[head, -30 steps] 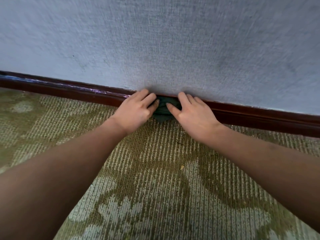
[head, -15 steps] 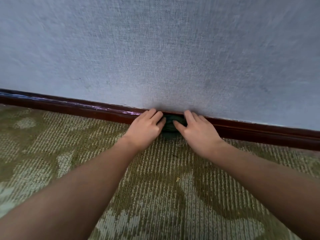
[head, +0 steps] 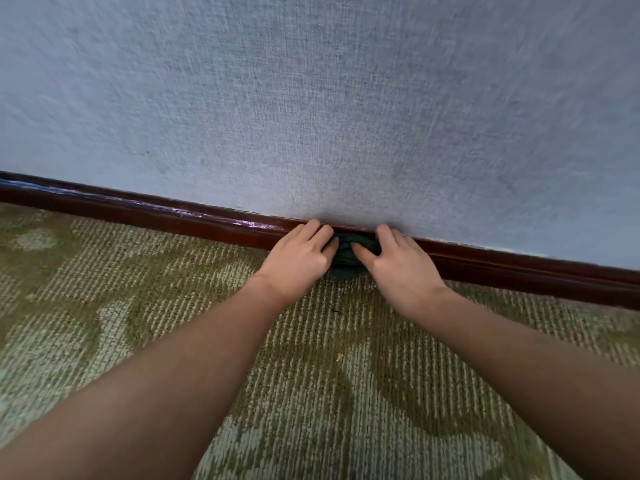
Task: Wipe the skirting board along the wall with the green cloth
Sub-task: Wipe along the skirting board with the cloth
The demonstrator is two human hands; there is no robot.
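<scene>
Over the last second we see little real change. The view has tipped so that the skirting board [head: 138, 213] sits lower in the picture, and in the last half second almost nothing moves. Measured against the pale purple scuffs [head: 249, 223] on the board's top edge, just left of the hands, the cloth seems to have crept slightly rightward, though we cannot be sure.

Our left hand [head: 298, 258] and right hand [head: 398, 268] lie side by side with fingers fairly straight. The fingertips reach the board's top edge where it meets the wall [head: 311, 116]. The thumbs point inward onto the green cloth [head: 346, 258]. The cloth is bunched dark between the two hands and pressed against the face of the board, with its lower edge touching the carpet [head: 311, 393]. Neither hand is curled round it; both press flat.

For the task, we judge this to be mid-wipe on one short patch. Long stretches of board to the left and right have yet to be covered, and we cannot tell which of them are already clean.

Counting what is here:
- two hands
- one green cloth
- one continuous run of dark red-brown skirting board
- one textured grey-blue wall
- one patterned green carpet
- one small yellowish speck [head: 339, 356] on the carpet between our forearms
</scene>
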